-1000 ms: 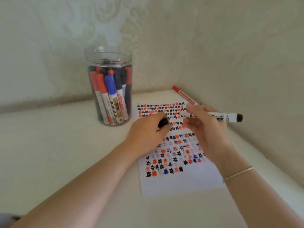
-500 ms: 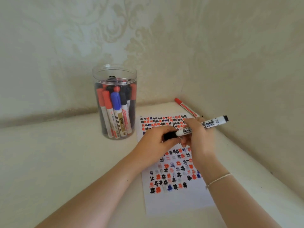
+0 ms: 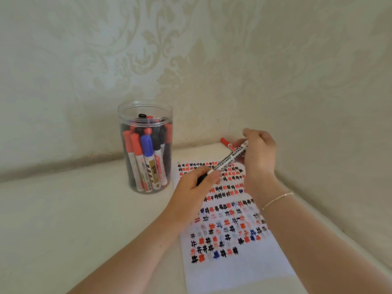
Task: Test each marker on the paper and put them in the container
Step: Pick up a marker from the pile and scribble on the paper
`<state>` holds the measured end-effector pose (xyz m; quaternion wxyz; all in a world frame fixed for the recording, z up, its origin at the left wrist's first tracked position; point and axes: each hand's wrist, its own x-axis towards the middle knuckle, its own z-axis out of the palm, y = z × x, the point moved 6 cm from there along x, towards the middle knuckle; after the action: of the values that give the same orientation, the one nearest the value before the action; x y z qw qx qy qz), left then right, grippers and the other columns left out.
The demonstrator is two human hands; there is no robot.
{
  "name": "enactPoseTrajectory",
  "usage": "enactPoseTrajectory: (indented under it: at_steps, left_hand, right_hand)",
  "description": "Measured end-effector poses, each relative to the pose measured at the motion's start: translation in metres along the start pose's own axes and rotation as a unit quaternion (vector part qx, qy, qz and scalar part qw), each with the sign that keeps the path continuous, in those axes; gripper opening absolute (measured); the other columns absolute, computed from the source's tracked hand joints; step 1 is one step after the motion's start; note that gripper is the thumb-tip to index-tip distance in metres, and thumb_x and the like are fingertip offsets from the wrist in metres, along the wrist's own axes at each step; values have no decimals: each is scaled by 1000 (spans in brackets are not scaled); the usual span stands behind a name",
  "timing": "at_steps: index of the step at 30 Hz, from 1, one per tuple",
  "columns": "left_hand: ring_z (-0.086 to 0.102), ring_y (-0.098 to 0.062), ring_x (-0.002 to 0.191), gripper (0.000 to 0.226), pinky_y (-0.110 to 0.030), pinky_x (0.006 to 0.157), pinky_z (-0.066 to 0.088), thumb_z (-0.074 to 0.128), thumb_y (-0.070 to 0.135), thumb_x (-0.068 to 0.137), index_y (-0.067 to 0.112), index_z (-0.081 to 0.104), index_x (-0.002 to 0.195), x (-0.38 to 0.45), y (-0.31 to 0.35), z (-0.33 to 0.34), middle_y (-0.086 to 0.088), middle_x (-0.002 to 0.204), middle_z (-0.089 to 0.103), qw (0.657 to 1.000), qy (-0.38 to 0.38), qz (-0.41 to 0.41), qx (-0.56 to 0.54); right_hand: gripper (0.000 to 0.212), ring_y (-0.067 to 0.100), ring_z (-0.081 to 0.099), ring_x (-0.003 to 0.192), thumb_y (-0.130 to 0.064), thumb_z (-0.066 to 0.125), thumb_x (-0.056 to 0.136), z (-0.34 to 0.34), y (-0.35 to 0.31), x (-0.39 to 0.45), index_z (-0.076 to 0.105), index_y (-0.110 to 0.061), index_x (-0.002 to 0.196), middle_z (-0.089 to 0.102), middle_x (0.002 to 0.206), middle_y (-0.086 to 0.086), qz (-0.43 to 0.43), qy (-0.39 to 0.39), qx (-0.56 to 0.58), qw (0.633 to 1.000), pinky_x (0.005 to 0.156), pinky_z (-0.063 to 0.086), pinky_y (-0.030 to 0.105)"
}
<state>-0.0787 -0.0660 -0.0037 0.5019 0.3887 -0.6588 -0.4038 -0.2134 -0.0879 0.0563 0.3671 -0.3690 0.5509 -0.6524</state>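
Cream table corner, damask wallpaper | both hands above scribbled white paper sheet (image 3: 237,270) | left hand (image 3: 196,190) gripping black cap, right hand (image 3: 259,152) pinching white whiteboard marker (image 3: 230,158) | align, press fully before binning in clear plastic jar (image 3: 146,145).

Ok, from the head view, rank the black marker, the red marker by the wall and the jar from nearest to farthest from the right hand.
1. Black marker: held in the right hand.
2. Red marker: lying just left of that hand, in the corner.
3. Jar: farthest, off to the left.
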Motion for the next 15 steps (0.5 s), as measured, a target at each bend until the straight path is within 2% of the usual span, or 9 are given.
enactPoseTrajectory:
  at_steps: [3, 6, 9, 11, 13, 15]
  left_hand:
    - [29, -5, 45, 45, -17, 48, 26, 48, 52, 84, 10, 60, 76, -3, 6, -5, 12, 48, 34, 999, 35, 11, -1]
    - [33, -8, 49, 51, -18, 49, 29, 48, 55, 82, 6, 56, 70, -6, 8, -18, 2, 53, 37, 996, 85, 32, 24]
    - [32, -4, 46, 52, -17, 48, 31, 48, 54, 82, 4, 61, 76, -12, 7, -21, 5, 51, 38, 993, 86, 35, 69]
    - [34, -5, 44, 47, -21, 48, 33, 48, 55, 82, 11, 61, 77, -14, 7, -18, 9, 48, 37, 993, 69, 32, 95]
    - [38, -7, 45, 32, -27, 50, 37, 48, 56, 82, 25, 56, 75, -12, 10, -14, 8, 49, 40, 990, 48, 41, 124]
    - [39, -7, 44, 31, -24, 44, 34, 49, 53, 84, 23, 57, 80, -11, 18, -14, 8, 50, 43, 987, 37, 68, 144]
  right_hand:
    - [26, 17, 50, 49, 0, 35, 88, 20, -20, -2, 59, -10, 92, 59, 61, 6, -106, -15, -100, 989, 46, 41, 24]
    - [18, 22, 40, 56, -6, 37, 82, 33, -19, -5, 51, -1, 72, 52, 62, 17, -163, -13, -201, 966, 52, 35, 34]
    - [16, 20, 30, 60, -7, 40, 79, 26, -3, -2, 45, 2, 67, 44, 64, 21, -121, 4, -234, 965, 53, 28, 34]
    - [17, 20, 31, 60, -6, 41, 80, 16, 7, -1, 48, 0, 66, 45, 65, 18, -92, 5, -240, 966, 52, 28, 32]
    - [20, 19, 36, 51, -7, 43, 84, 5, 10, -2, 50, 5, 70, 50, 67, 10, -76, 6, -239, 968, 45, 29, 26]
    - [21, 11, 36, 36, -6, 43, 87, -2, 8, -7, 55, 8, 76, 52, 65, 5, -51, 1, -204, 978, 35, 27, 19]
